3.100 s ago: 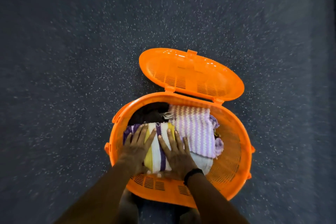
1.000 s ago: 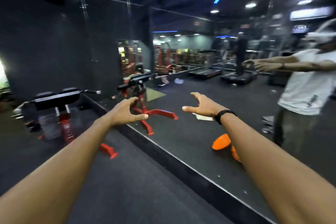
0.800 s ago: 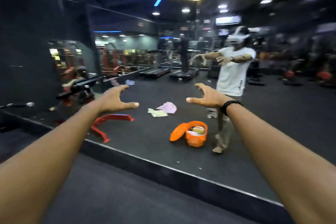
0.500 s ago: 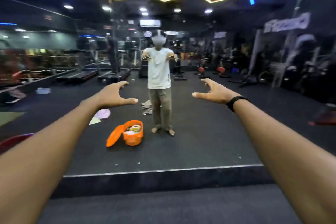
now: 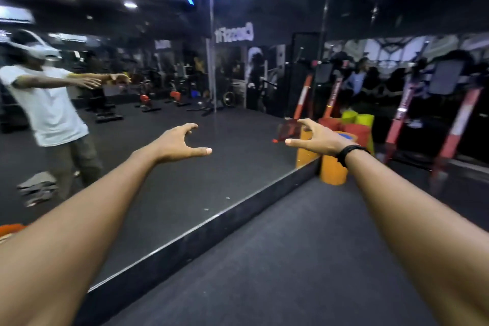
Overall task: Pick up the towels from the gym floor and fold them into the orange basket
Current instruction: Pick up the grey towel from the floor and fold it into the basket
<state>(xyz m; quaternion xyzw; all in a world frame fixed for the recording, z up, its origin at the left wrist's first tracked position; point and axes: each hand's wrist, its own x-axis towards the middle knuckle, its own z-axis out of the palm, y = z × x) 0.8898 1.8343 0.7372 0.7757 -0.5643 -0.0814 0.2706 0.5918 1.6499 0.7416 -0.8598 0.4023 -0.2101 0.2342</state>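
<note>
Both arms were out toward 12 o'clock over matte speckled floor [image 5: 304, 259], left hand [image 5: 176, 145] and right hand [image 5: 317, 137] claw-shaped, fingers spread, empty; glossy mirror [image 5: 185, 180] at 11.

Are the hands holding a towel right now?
No. The left hand and right hand are both empty, fingers loosely curled in the air, stretched out toward the mirror.

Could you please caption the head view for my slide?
Both empty hands, left and right, reach toward a gym mirror.

Black wristband [image 5: 350, 153], orange cylinder [image 5: 333, 171]
</note>
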